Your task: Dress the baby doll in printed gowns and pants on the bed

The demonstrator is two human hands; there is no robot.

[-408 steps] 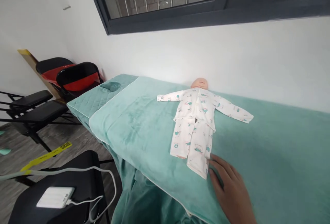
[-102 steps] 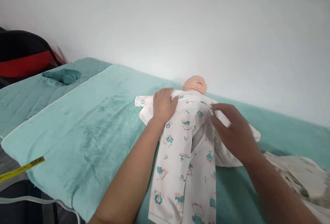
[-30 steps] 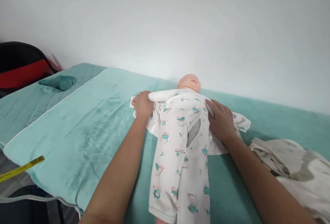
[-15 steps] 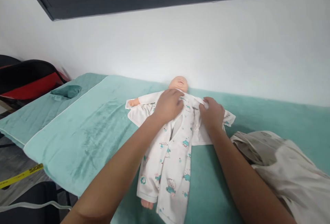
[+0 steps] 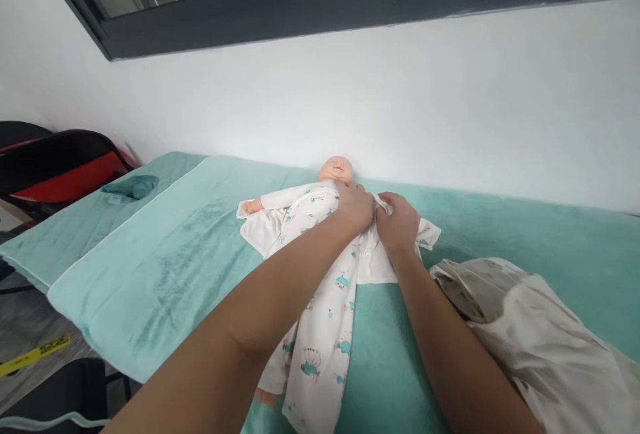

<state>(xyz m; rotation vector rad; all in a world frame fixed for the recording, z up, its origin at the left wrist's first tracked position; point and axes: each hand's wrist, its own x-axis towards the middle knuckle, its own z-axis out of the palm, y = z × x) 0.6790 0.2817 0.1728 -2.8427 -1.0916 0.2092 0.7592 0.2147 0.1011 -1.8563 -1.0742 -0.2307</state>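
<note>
1. Now the doll lies on its back on the green bed cover, with its head near the wall. It wears a white baby suit whose front is not closed at the chest.
2. The right hand has its grip closed on the edge of the suit front at the chest. The left hand rests just beside it on the cloth with fingers curled under, so I cannot tell if its grip is closed.
3. I think a strong sideways pull can drag or turn the light doll.
4. The front edges can meet crooked, because the suit is bunched under the doll's arm.
5. The beige cloth, close beside the right arm, can get caught and pulled along.
</note>
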